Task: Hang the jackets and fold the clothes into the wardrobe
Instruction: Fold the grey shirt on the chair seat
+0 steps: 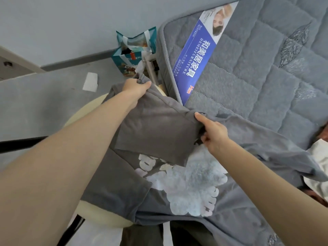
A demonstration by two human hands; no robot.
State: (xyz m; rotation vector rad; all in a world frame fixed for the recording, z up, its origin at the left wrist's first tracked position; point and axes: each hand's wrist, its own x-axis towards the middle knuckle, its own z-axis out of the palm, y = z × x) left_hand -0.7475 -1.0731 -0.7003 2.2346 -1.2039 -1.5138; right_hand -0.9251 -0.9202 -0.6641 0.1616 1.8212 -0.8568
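A grey quilted mattress (266,68) with a blue label (200,55) fills the right. A teal paper bag (122,62) by the wall holds unclear items. The left hand (137,87) and right hand (214,134) each clutch the grey printed T-shirt (159,132), which is draped over the mattress edge and a cream stool (83,112).

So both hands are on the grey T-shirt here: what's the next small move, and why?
Probably lower the folded flap onto the grey T-shirt and press it flat. The left hand grips one end of the flap, the right hand pinches the other, and it sags above the white print, not yet flat.
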